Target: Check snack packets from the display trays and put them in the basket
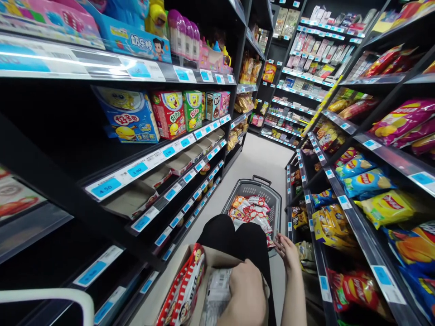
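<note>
Nearest me, left hand [246, 290] clamps the packet [217, 294] in the box [190, 280] — I'd lift straight up; right hand [287, 249] hangs open, empty, beside the basket [272, 199].

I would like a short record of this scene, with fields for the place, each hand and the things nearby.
place: shop aisle between dark shelves of snacks
left hand: rests on a clear packet inside a cardboard box
right hand: open, holds nothing, near the grey basket
basket contents: red and white snack packets
beside the box: a red and white bag
right shelves: yellow and blue chip bags
</note>
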`<state>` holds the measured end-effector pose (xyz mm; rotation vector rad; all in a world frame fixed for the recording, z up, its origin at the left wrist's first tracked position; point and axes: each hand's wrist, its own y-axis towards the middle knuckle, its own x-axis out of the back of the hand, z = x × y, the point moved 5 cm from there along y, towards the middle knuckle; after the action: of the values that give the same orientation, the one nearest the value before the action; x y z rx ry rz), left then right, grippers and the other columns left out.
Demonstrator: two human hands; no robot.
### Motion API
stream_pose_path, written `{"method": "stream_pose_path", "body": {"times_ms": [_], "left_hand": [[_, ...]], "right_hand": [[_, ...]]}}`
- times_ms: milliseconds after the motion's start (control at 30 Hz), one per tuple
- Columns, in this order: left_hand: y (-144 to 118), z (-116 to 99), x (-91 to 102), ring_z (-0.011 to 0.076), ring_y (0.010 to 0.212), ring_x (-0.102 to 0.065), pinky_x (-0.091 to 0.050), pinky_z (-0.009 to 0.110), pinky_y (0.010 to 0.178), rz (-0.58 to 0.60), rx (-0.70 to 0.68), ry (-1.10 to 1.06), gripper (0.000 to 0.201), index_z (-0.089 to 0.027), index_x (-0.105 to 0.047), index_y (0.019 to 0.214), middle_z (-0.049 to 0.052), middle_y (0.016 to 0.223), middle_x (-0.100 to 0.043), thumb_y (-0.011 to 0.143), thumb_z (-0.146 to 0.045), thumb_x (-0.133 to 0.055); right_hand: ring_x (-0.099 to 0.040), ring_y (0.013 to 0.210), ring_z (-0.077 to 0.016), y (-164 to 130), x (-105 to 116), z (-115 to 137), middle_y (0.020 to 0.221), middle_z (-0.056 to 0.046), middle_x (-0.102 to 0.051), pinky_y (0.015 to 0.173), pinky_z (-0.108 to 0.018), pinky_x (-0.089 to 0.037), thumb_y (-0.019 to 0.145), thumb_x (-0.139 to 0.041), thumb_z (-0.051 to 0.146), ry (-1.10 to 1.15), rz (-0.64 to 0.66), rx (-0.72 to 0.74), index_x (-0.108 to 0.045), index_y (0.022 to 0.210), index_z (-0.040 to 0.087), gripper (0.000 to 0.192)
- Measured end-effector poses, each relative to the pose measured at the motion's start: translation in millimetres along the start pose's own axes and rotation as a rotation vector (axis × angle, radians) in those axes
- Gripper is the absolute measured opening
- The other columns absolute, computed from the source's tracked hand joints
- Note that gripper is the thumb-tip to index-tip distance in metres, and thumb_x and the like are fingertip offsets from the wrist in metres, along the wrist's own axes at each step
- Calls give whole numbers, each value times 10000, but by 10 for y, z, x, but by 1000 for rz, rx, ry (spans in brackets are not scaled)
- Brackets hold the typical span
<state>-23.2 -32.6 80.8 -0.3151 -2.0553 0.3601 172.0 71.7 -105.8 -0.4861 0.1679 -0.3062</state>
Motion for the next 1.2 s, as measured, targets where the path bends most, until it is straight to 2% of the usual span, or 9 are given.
{"method": "stream_pose_path", "body": {"times_ms": [167, 333, 433, 533, 700, 800, 933, 1067, 1200], "left_hand": [[45, -42, 2, 392, 887, -711, -545, 424, 720, 82, -54, 169, 258, -41, -761, 834, 269, 844, -739, 678, 69, -587], [-248, 21, 527, 373, 855, -710, -523, 429, 733, 38, -210, 200, 293, -96, -755, 858, 221, 856, -750, 717, 23, -528], [-462, 86, 908, 276, 745, -693, -498, 356, 691, -66, -403, -56, 260, -200, -712, 833, 81, 778, -743, 849, -101, -471], [-562, 139, 1116, 198, 880, -644, -481, 269, 784, -140, -537, -550, 176, -232, -671, 874, 19, 934, -698, 901, -210, -499], [-476, 200, 1024, 195, 996, -611, -497, 274, 863, -224, -474, -1258, 261, -241, -585, 1160, 33, 1120, -668, 953, -354, -474], [-404, 169, 941, 206, 1020, -609, -509, 287, 859, -168, -462, -1385, 303, -234, -564, 1202, 42, 1155, -665, 938, -373, -517], [-331, 144, 953, 224, 1056, -608, -504, 307, 882, -135, -480, -1367, 318, -214, -582, 1179, 56, 1169, -666, 922, -394, -535], [-277, 174, 957, 278, 1173, -553, -479, 359, 938, -192, -399, -1313, 464, -193, -606, 1138, 97, 1264, -617, 893, -566, -481], [-281, 94, 858, 288, 1073, -630, -519, 393, 868, 115, -414, -1561, 633, -231, -467, 1331, 122, 1245, -632, 816, -581, -584]], "right_hand": [[-671, 752, -137, -190, 137, 292, 898, -18, -685, 715, -326, -558, 930, -581, 301, 86, -78, 103, -628, 988, 134, 183], [-703, 718, -186, -532, -47, 689, 831, -34, -740, 767, -357, -549, 698, -772, 473, 87, 63, 231, -679, 905, 162, 385], [-714, 842, -245, -862, -295, 904, 942, -92, -758, 833, -382, -537, 634, -806, 491, 36, 264, 291, -721, 962, 173, 465], [-688, 979, -308, -1210, -482, 1021, 1071, -134, -736, 854, -433, -541, 617, -794, 530, 8, 432, 337, -713, 1085, 200, 578], [-691, 978, -323, -1647, -432, 1092, 1140, -119, -712, 728, -435, -582, 750, -510, 727, 69, 456, 473, -657, 1202, 276, 655], [-705, 933, -323, -1798, -403, 1188, 1064, -116, -733, 725, -408, -583, 656, -689, 666, 98, 442, 580, -620, 1247, 253, 724], [-725, 813, -257, -1879, -491, 1312, 930, -65, -764, 703, -360, -581, 688, -810, 358, 68, 375, 655, -643, 1171, 254, 521], [-701, 909, -248, -2120, -469, 1528, 961, -29, -754, 796, -388, -551, 756, -771, 278, 47, 194, 1105, -694, 1030, 283, 285], [-558, 1184, -285, -2401, -443, 1647, 1188, 1, -653, 940, -465, -452, 805, -720, 224, -50, 125, 1418, -737, 844, 320, 105]]}}
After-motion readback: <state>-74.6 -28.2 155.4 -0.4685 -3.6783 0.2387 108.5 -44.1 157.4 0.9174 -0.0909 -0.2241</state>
